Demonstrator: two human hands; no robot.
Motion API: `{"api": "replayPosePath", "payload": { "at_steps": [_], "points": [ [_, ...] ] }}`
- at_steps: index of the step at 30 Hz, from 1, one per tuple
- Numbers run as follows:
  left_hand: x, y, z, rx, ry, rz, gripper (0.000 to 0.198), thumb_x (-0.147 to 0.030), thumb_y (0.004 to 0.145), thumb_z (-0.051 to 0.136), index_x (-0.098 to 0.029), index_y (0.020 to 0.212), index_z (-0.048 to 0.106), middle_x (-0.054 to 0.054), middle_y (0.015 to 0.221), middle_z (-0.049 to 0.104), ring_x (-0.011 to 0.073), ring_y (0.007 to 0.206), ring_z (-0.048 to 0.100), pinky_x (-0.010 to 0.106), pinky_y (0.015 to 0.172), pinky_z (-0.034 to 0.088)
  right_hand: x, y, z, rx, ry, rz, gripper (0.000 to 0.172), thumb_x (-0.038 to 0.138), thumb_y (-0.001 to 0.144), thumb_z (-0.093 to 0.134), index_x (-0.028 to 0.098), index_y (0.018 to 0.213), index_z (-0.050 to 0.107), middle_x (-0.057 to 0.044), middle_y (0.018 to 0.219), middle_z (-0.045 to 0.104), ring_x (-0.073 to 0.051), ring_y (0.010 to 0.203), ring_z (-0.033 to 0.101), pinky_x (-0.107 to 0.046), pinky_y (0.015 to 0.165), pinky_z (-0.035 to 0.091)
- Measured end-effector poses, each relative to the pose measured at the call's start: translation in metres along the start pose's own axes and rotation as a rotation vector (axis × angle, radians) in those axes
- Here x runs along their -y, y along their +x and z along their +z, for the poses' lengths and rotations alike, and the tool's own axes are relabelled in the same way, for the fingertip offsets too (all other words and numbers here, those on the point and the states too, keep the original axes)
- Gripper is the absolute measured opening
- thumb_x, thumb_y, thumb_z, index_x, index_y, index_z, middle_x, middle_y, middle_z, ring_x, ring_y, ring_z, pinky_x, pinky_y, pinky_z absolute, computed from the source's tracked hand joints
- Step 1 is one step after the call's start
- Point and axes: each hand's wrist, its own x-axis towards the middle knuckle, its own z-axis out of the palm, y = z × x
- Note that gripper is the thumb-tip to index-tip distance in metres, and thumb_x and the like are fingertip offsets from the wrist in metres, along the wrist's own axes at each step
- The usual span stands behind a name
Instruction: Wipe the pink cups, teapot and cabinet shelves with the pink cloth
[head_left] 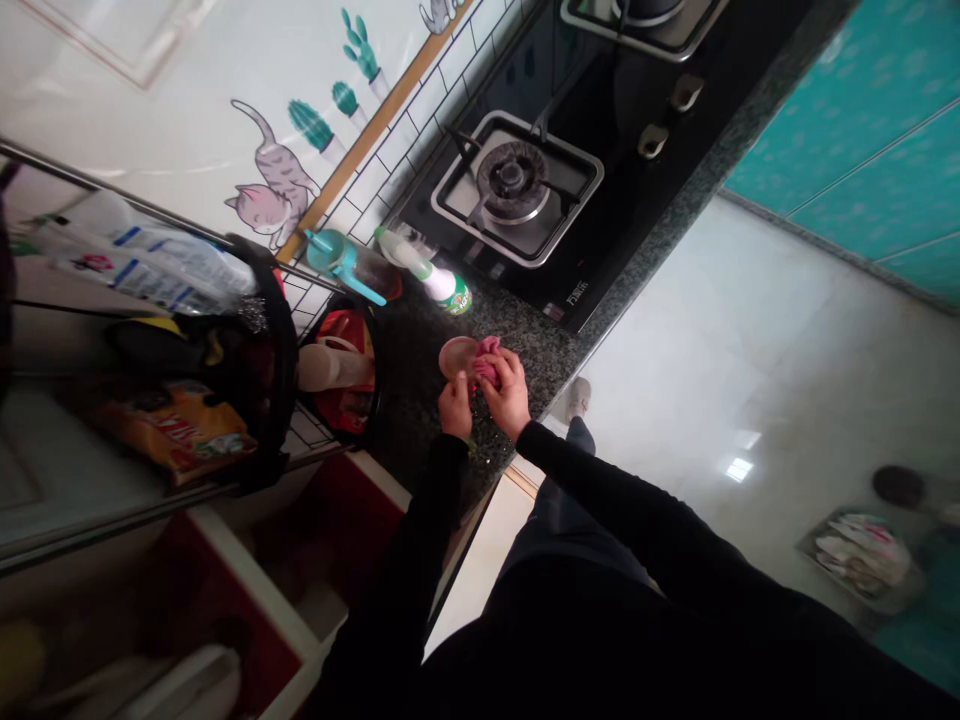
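Note:
My right hand is closed around a crumpled pink cloth. My left hand pinches the near edge of a small round container with a pinkish rim, which looks like a cup or bowl. The cloth is right up against the container's side. Both hands are over the dark speckled countertop, close to its front edge. Whether the container rests on the counter or is lifted, I cannot tell.
Beyond my hands stand a white and green spray bottle and a clear jug with a blue lid. A black gas stove is set in the counter. At left, a black rack holds packets; below it is an open drawer.

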Motion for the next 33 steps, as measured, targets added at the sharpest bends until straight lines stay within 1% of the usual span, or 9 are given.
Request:
{"api": "replayPosePath", "payload": {
  "at_steps": [3, 8, 11, 14, 18, 21, 27, 30, 33],
  "points": [
    [0.005, 0.0, 0.001, 0.02, -0.028, -0.013, 0.057, -0.072, 0.086, 0.058, -0.018, 0.07, 0.067, 0.003, 0.06, 0.06, 0.0161, 0.061, 0.055, 0.03, 0.062, 0.042, 0.008, 0.015, -0.009, 0.101, -0.092, -0.061, 0.024, 0.021, 0.09, 0.066, 0.022, 0.113, 0.075, -0.01, 0.134, 0.061, -0.026, 0.13, 0.054, -0.041, 0.114, 0.043],
    [0.008, 0.005, -0.003, 0.054, -0.074, 0.012, 0.061, -0.07, 0.086, 0.06, -0.023, 0.051, 0.046, -0.003, 0.046, 0.044, 0.0135, 0.054, 0.05, 0.031, 0.067, 0.048, 0.027, 0.119, -0.014, 0.673, -0.137, -0.124, 0.024, 0.014, 0.079, 0.071, 0.022, 0.1, 0.079, -0.001, 0.114, 0.074, -0.02, 0.103, 0.067, -0.032, 0.097, 0.052],
    [0.005, 0.006, -0.005, 0.074, -0.084, 0.008, 0.061, -0.072, 0.085, 0.061, -0.023, 0.052, 0.044, -0.004, 0.046, 0.042, 0.012, 0.052, 0.048, 0.029, 0.066, 0.049, 0.03, 0.15, -0.004, 0.842, -0.089, -0.046, 0.024, 0.014, 0.077, 0.073, 0.021, 0.099, 0.079, 0.002, 0.106, 0.078, -0.017, 0.096, 0.07, -0.027, 0.091, 0.054],
    [0.003, 0.005, -0.003, 0.025, -0.061, -0.058, 0.058, -0.072, 0.083, 0.061, -0.022, 0.057, 0.049, -0.001, 0.052, 0.049, 0.0125, 0.054, 0.05, 0.026, 0.055, 0.04, 0.022, 0.131, 0.003, 0.695, 0.001, -0.007, 0.018, 0.017, 0.08, 0.073, 0.021, 0.097, 0.078, 0.001, 0.107, 0.077, -0.017, 0.099, 0.069, -0.028, 0.095, 0.054],
    [0.004, 0.001, 0.003, -0.029, -0.041, -0.071, 0.054, -0.071, 0.085, 0.058, -0.019, 0.07, 0.061, 0.002, 0.062, 0.06, 0.0117, 0.052, 0.046, 0.026, 0.05, 0.033, 0.009, 0.057, 0.006, 0.061, 0.097, 0.065, 0.017, 0.024, 0.088, 0.066, 0.022, 0.104, 0.072, -0.006, 0.117, 0.07, -0.021, 0.111, 0.064, -0.035, 0.107, 0.05],
    [0.003, -0.003, 0.004, -0.002, -0.03, -0.048, 0.056, -0.073, 0.085, 0.056, -0.019, 0.075, 0.064, 0.003, 0.064, 0.06, 0.0128, 0.053, 0.046, 0.028, 0.053, 0.036, 0.005, 0.002, 0.017, -0.153, 0.187, 0.129, 0.018, 0.027, 0.094, 0.059, 0.022, 0.109, 0.067, -0.01, 0.126, 0.061, -0.022, 0.124, 0.057, -0.039, 0.115, 0.044],
    [-0.006, -0.004, 0.002, 0.023, 0.002, 0.031, 0.063, -0.077, 0.086, 0.052, -0.016, 0.084, 0.07, 0.009, 0.085, 0.072, 0.02, 0.082, 0.064, 0.032, 0.076, 0.049, -0.008, -0.054, 0.044, -0.092, 0.25, 0.234, 0.024, 0.017, 0.087, 0.061, 0.022, 0.11, 0.066, -0.011, 0.127, 0.055, -0.022, 0.128, 0.056, -0.038, 0.117, 0.045],
    [-0.005, -0.001, 0.001, 0.017, -0.004, 0.03, 0.066, -0.079, 0.084, 0.054, -0.015, 0.082, 0.068, 0.006, 0.078, 0.068, 0.0187, 0.077, 0.062, 0.03, 0.071, 0.048, -0.018, -0.059, 0.032, 0.006, 0.288, 0.232, 0.021, 0.021, 0.086, 0.063, 0.023, 0.107, 0.067, -0.009, 0.118, 0.062, -0.022, 0.119, 0.061, -0.037, 0.113, 0.048],
    [-0.002, 0.0, 0.004, -0.007, -0.013, 0.001, 0.071, -0.083, 0.082, 0.052, -0.014, 0.083, 0.068, 0.005, 0.073, 0.066, 0.0166, 0.07, 0.059, 0.029, 0.064, 0.045, -0.019, -0.06, 0.012, -0.094, 0.322, 0.193, 0.034, 0.03, 0.094, 0.06, 0.021, 0.126, 0.062, -0.011, 0.128, 0.064, -0.022, 0.125, 0.06, -0.04, 0.116, 0.046]
  ]
}}
